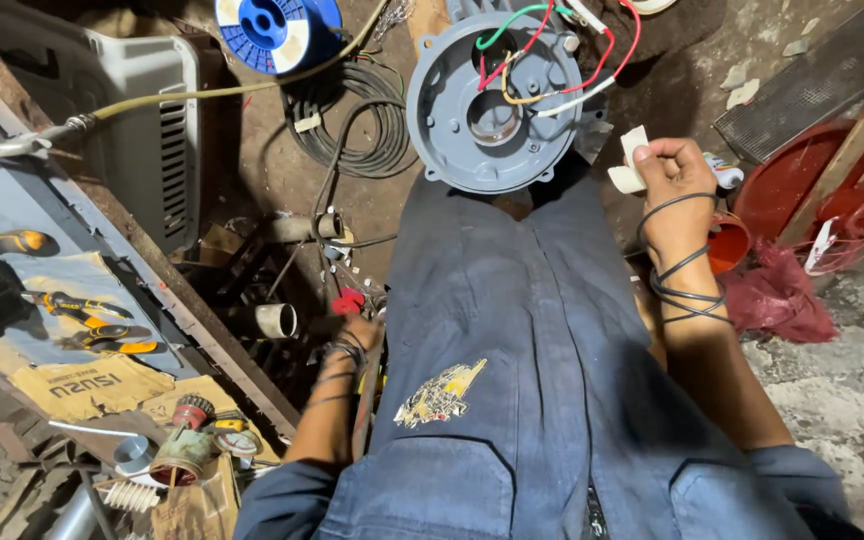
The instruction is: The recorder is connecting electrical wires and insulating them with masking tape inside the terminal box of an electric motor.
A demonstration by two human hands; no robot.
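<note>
Right hand raised beside the knee, fingers pinched together on a small strip of white paper; the strip sticks out left and upward from the fingertips. Thin black wire loops around that hand and wrist. Grey motor housing with coloured leads sits just left of the strip, apart from it. Left hand is down among clutter by a red piece; cannot tell its finger state. Pliers lie on the desk, far left.
</note>
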